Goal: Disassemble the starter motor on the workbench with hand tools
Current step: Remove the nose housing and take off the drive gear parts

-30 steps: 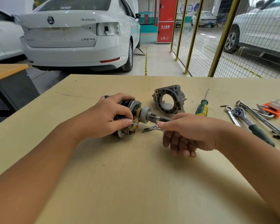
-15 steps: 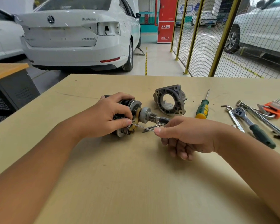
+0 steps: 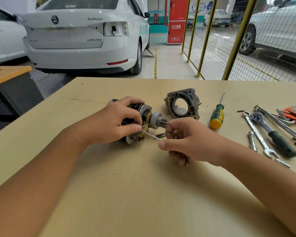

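- Starter motor [image 3: 140, 122] lies on the workbench [image 3: 126, 194], its front housing [image 3: 182, 104] already off and standing just behind.
- Left hand [image 3: 116, 122] wraps the motor body, steadying it.
- Right hand [image 3: 183, 139] pinches a hex key [image 3: 151, 135], its tip apparently seated in a screw.
- Next: turn the key while holding the body firm.

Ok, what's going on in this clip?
A person is taking apart a dark, part-stripped starter motor on a tan workbench. The left hand grips the motor body; the right hand pinches a thin metal hex key angled into its front end. The grey cast housing already sits apart, behind.
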